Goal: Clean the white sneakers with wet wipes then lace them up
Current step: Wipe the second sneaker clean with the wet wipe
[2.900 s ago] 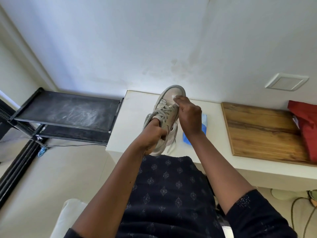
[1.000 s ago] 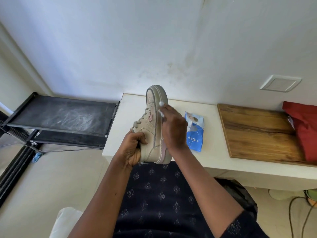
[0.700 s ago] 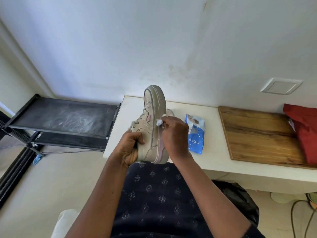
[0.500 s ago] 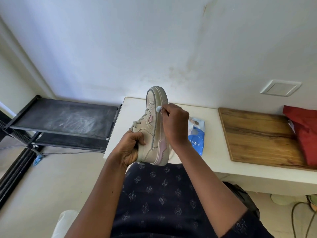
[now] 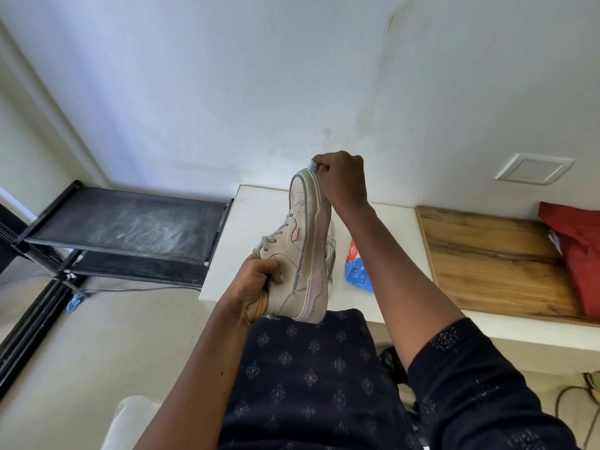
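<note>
A dark navy garment printed with small pale diamond motifs is seen just below the white counter. The right upper arm is covered by a matching dotted sleeve.

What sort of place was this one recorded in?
Probably a room in a home: a white ledge against a plain wall, a wooden board on it, and a dusty black rack beside it.

I see the grubby off-white sneaker, with grey laces and a pink heel patch, upended in mid-air, toe at 12 o'clock, sole facing 3 o'clock, a small white wipe bunched against its toe tip, and the blue wipes pack lying on the white table at its 3 o'clock.
</note>
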`<act>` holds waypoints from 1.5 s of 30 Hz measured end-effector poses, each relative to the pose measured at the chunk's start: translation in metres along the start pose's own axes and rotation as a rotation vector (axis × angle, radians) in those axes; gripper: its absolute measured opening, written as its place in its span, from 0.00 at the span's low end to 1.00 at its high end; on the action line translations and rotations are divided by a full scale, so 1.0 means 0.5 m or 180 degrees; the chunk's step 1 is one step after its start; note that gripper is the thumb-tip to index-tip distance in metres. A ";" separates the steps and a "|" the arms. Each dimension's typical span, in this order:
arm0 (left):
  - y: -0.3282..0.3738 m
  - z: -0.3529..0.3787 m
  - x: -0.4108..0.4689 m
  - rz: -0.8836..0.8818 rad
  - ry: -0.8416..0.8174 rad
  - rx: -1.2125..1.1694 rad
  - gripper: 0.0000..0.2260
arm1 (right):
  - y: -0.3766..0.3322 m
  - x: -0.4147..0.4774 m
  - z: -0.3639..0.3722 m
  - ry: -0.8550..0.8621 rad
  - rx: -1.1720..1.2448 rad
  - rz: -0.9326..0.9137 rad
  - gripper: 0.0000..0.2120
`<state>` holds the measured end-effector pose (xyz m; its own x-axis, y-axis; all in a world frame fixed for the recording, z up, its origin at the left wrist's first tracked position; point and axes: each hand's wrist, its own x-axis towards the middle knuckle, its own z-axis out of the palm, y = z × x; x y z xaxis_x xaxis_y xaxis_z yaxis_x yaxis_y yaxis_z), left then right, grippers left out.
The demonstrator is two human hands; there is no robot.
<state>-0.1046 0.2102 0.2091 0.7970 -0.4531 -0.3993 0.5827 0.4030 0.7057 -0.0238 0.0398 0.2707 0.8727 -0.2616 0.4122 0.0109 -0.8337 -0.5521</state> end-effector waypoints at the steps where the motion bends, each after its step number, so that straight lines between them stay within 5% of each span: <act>1: -0.002 -0.001 0.000 0.0020 0.0027 -0.0007 0.27 | 0.003 -0.006 0.000 0.0042 -0.0020 -0.0077 0.11; 8: -0.008 0.006 0.004 -0.0021 0.0006 -0.0229 0.26 | 0.010 -0.095 0.006 0.0619 -0.0054 -0.0693 0.06; 11: -0.008 0.000 0.006 -0.0121 0.0025 -0.0364 0.26 | 0.012 -0.141 0.010 0.0539 0.0111 -0.0714 0.14; 16: -0.011 -0.008 0.009 -0.0119 0.0084 -0.0587 0.24 | 0.022 -0.223 0.034 0.0025 0.0068 -0.0696 0.07; 23: -0.018 -0.021 0.005 -0.0067 0.0127 -0.0457 0.27 | 0.027 -0.313 0.015 -0.0266 0.0247 -0.1038 0.13; 37: -0.014 0.011 -0.001 -0.0305 -0.0162 -0.0151 0.26 | -0.010 -0.188 0.017 0.0278 -0.0251 -0.0782 0.06; 45: 0.004 0.002 0.023 -0.0355 -0.0010 -0.0233 0.17 | -0.001 -0.257 0.011 -0.0338 0.0061 -0.1008 0.12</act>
<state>-0.0947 0.2049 0.2066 0.7263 -0.5007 -0.4710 0.6777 0.4070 0.6124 -0.1333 0.0766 0.2141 0.8704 0.0621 0.4883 0.2982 -0.8558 -0.4226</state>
